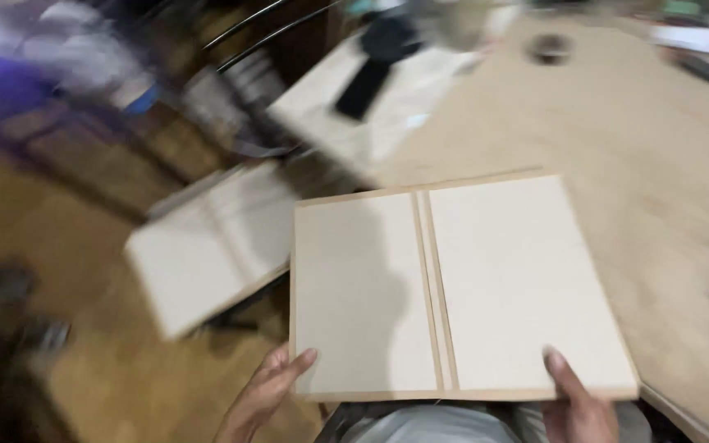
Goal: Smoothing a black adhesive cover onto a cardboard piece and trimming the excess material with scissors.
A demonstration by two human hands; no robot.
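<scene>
Both hands, left (268, 385) and right (572, 398), pinch the near edge of an open board cover (453, 287), thumbs on top.

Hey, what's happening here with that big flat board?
A person holds a flat pale cardboard cover with a narrow spine strip down its middle by its near edge, the left hand at one corner and the right hand at the other. It lies open over the edge of a light wooden table. Similar pale boards sit to the left, and one more, with a dark object on it, lies farther back, but the picture is blurred.
</scene>
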